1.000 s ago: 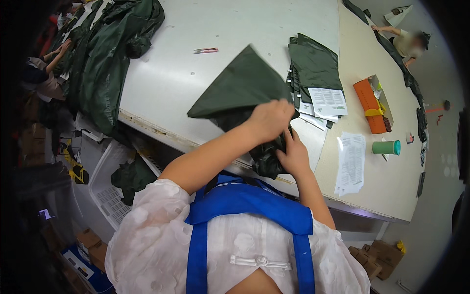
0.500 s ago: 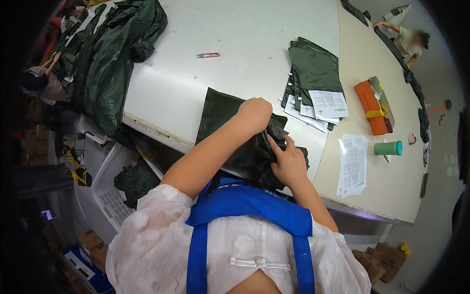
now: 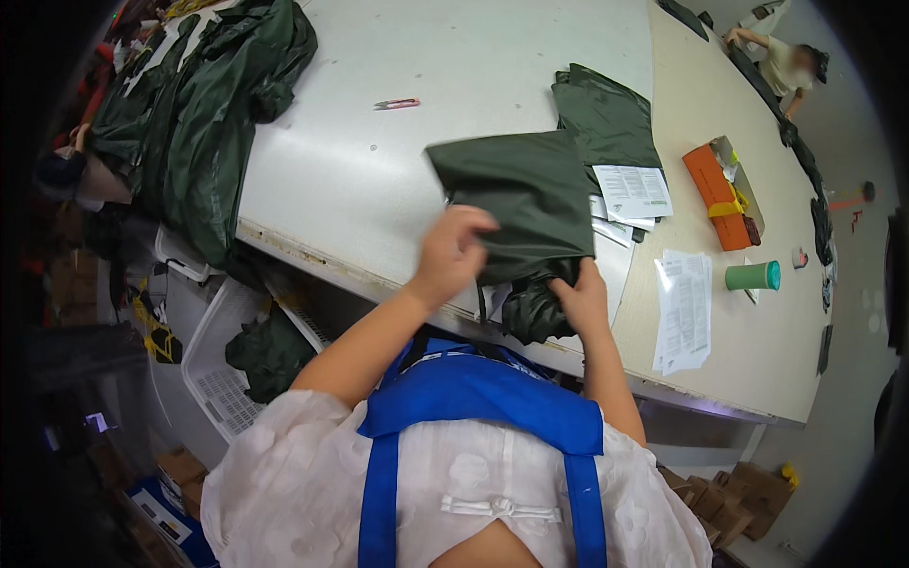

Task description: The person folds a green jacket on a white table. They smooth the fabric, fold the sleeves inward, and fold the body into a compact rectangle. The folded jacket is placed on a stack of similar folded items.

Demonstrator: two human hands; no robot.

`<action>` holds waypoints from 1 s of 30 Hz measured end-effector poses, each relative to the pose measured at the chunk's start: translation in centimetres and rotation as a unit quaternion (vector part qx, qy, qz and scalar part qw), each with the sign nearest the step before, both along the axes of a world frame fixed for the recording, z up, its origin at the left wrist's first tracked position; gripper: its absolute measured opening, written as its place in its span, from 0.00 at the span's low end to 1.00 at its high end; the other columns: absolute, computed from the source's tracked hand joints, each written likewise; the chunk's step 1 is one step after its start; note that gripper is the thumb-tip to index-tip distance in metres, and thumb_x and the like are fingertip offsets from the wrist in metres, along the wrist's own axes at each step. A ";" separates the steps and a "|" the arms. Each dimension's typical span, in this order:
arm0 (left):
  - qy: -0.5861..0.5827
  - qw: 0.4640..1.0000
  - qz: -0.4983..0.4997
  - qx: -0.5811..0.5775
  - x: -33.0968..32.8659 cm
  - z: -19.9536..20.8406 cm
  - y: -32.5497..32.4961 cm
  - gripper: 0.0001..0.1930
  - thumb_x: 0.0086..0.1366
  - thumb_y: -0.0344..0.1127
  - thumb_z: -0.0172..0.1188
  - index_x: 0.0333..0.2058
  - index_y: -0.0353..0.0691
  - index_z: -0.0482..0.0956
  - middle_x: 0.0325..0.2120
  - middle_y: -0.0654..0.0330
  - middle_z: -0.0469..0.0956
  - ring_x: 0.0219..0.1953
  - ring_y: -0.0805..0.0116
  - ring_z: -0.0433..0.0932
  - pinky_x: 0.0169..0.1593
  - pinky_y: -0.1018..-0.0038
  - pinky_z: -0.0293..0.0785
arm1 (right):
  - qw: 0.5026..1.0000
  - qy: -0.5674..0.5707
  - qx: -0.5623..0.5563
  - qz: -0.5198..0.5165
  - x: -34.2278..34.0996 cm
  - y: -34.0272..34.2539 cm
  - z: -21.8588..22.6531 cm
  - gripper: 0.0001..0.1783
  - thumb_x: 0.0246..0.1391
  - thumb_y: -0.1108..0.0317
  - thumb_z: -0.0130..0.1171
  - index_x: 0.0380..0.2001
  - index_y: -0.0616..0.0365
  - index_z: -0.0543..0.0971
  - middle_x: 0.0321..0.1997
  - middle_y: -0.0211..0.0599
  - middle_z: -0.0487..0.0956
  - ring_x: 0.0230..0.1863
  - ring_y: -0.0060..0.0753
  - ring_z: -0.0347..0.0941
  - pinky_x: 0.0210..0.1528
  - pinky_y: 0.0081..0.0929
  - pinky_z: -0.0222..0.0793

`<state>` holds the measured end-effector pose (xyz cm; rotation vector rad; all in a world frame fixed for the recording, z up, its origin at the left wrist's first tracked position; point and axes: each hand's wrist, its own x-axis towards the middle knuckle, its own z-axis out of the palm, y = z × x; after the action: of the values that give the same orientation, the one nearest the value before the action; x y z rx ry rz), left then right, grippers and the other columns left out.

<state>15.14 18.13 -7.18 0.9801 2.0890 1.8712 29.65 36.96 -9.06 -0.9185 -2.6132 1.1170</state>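
Observation:
A dark green fabric pouch (image 3: 530,194) is lifted at a slant above the near part of the white table, with bunched shiny cloth (image 3: 538,310) of the same colour at its lower end. My right hand (image 3: 584,301) grips the pouch's lower right corner between thumb and fingers. My left hand (image 3: 453,254), slightly blurred, is beside the pouch's left edge. Its fingers are bent and apart, with nothing seen in them. Behind the pouch lies a stack of similar green pouches (image 3: 606,118), partly covered, with printed sheets (image 3: 632,192) at its near end.
Red-handled thread snips (image 3: 398,103) lie on the white table (image 3: 350,180). To the right are more printed sheets (image 3: 684,312), an orange box (image 3: 715,194) and a green cylinder (image 3: 748,276). Green cloth (image 3: 204,142) hangs over the left edge, above a white basket (image 3: 213,379). Two other people work farther off.
The pouch has been raised and turned up toward the right, now overlapping the stack. My left hand has come off it and drawn back left; my right hand still holds its edge.

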 end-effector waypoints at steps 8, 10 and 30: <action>-0.068 0.996 -0.063 -0.018 2.6 -8.7 -1.4 0.49 0.52 0.20 0.53 0.66 0.43 0.32 0.65 0.47 0.50 0.65 0.52 0.56 0.61 0.67 0.58 | 0.861 0.194 -0.462 -0.088 -1.0 -1.5 1.1 0.32 0.42 0.71 0.59 0.53 0.61 0.62 0.48 0.42 0.71 0.45 0.35 0.69 0.47 0.30 0.68; -0.045 0.999 -0.011 -0.008 2.3 -9.4 -0.4 0.45 0.52 0.14 0.47 0.67 0.51 0.42 0.60 0.47 0.61 0.58 0.49 0.66 0.58 0.67 0.64 | 0.856 0.201 -0.469 -0.082 -1.3 -1.7 0.9 0.30 0.44 0.73 0.57 0.53 0.59 0.61 0.46 0.42 0.70 0.43 0.34 0.71 0.44 0.30 0.70; -0.567 0.760 -0.297 0.115 1.7 -10.2 -3.4 0.34 0.54 0.23 0.54 0.61 0.43 0.60 0.56 0.55 0.67 0.51 0.61 0.73 0.54 0.72 0.68 | 0.933 0.204 -0.294 -0.042 -3.9 -0.2 -0.4 0.29 0.51 0.63 0.56 0.54 0.69 0.66 0.53 0.45 0.73 0.50 0.39 0.71 0.54 0.27 0.62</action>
<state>16.86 14.70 -17.33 0.2574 0.7247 1.6588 25.77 36.79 -9.48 -0.7625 -1.9132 1.8796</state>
